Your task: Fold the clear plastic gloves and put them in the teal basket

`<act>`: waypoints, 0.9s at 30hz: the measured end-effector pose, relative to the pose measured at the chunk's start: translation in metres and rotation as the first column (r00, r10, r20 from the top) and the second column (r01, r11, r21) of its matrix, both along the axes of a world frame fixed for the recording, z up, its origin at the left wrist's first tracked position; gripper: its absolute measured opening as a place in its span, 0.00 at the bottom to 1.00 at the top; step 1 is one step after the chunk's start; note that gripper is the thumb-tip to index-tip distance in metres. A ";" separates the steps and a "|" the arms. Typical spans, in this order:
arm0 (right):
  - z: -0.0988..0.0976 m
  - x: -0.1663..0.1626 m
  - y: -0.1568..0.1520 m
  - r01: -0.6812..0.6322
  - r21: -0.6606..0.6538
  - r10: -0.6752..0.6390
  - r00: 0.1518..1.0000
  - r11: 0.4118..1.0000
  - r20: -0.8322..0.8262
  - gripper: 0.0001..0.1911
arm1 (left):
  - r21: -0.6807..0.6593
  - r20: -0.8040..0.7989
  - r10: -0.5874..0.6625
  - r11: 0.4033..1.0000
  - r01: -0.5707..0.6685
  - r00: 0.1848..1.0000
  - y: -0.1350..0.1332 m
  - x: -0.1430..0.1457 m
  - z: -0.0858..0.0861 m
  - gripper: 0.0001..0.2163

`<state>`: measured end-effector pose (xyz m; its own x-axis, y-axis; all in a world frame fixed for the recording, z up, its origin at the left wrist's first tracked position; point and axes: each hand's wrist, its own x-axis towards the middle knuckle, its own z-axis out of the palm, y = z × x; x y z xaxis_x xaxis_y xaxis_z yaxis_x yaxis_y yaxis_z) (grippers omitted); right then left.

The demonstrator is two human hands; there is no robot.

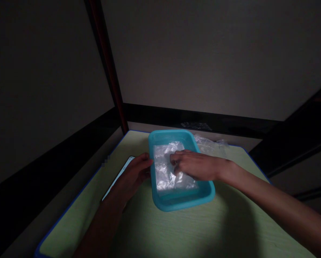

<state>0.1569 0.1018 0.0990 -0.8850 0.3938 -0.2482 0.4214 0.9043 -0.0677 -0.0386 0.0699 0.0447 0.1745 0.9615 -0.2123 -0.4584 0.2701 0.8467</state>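
Note:
A turquoise plastic tray (184, 205) sits on the table, with crinkled clear plastic bags (164, 175) lying flat inside it. My left hand (140, 168) grips the tray's left wall, thumb at the rim and fingers on the outer side. Over the middle of the tray, my right hand (191, 165) has its fingers curled down against the plastic. Its fingertips are partly hidden, so whether it pinches a bag or something smaller I cannot make out.
A phone with a lit screen (119, 175) lies left of the tray, partly behind my left forearm. More clear plastic (208, 145) rests behind the tray at the right. The pale green table (155, 236) has a blue edge and stands in a wall corner.

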 end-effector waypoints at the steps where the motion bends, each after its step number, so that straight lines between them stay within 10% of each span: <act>1: 0.000 -0.001 -0.001 -0.003 0.045 0.003 1.000 0.999 0.005 0.15 | -0.002 0.004 -0.001 1.000 0.001 1.000 0.000 0.000 0.000 0.08; 14: 0.008 -0.005 -0.015 0.172 -0.135 -0.139 0.965 0.976 0.224 0.24 | -0.011 -0.004 -0.013 1.000 0.013 1.000 0.000 0.001 -0.001 0.09; 27: -0.011 0.000 -0.021 0.195 -0.154 -0.186 0.980 0.969 0.072 0.30 | -0.028 0.012 -0.024 0.999 0.024 1.000 0.002 0.000 -0.002 0.10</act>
